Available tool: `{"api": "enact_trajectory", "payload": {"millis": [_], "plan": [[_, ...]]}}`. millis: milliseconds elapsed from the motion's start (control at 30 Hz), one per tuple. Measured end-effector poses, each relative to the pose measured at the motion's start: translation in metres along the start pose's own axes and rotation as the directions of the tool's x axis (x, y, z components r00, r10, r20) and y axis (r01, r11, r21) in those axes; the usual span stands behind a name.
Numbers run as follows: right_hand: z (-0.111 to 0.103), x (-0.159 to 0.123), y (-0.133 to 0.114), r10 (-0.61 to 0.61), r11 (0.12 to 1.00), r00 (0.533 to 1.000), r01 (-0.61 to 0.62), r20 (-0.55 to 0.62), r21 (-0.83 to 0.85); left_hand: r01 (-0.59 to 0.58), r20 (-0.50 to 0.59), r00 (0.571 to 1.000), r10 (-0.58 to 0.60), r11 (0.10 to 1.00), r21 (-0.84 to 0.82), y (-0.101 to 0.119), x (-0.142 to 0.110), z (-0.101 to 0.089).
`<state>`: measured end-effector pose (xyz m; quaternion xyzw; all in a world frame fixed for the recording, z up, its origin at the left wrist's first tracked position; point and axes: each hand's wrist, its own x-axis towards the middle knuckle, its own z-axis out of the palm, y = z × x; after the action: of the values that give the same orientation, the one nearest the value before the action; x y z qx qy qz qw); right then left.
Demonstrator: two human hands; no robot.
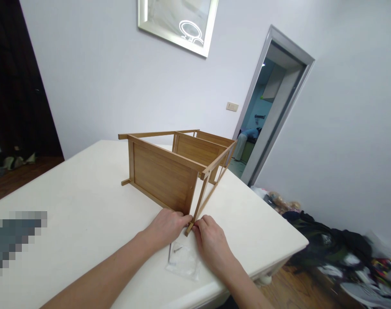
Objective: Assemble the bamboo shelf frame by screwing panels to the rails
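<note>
A small wooden shelf frame (169, 171) lies on its side on a white table (70, 206), with several brown panels joined by thin rails. My left hand (166, 227) rests at the near bottom corner of the frame, fingers curled against the panel's lower edge. My right hand (211, 242) is closed in a pinch on the near end of a thin rail (200, 201) at that same corner. Just below both hands lies a clear plastic bag (184, 259) with a small metal tool (172, 253) and a screw in it.
The table's right edge (279, 266) drops off near my right arm, with dark clothes and clutter (330, 249) on the wooden floor beyond. An open doorway (266, 116) stands behind the frame. A blurred patch (15, 236) covers the table's left side.
</note>
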<state>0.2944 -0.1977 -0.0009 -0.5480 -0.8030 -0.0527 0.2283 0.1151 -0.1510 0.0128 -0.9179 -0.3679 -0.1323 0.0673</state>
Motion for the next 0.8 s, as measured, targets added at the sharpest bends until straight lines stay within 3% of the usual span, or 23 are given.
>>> {"api": "enact_trajectory", "payload": {"millis": [167,267,400,600,800], "plan": [[-0.008,-0.004,-0.009,-0.033,0.999,0.997,0.03,-0.072,-0.043,-0.015,-0.017,1.0,0.016,1.0,0.003,-0.003,-0.001,0.0],[-0.015,-0.015,-0.03,-0.059,0.994,0.989,0.07,-0.137,0.079,-0.042,-0.016,0.999,0.042,0.999,0.012,-0.006,-0.001,0.001],[-0.015,-0.03,-0.062,-0.16,0.963,0.983,0.175,-0.091,0.203,-0.041,0.004,0.999,0.041,0.998,0.041,-0.009,0.0,0.003],[0.003,-0.028,-0.079,-0.089,0.996,0.995,0.089,-0.043,-0.004,-0.013,0.009,1.0,0.013,1.0,0.027,-0.014,-0.001,0.001],[0.012,-0.017,-0.085,-0.172,0.977,0.985,0.171,0.003,-0.126,0.036,0.018,0.999,-0.036,0.999,-0.008,-0.019,-0.001,0.002]]}}
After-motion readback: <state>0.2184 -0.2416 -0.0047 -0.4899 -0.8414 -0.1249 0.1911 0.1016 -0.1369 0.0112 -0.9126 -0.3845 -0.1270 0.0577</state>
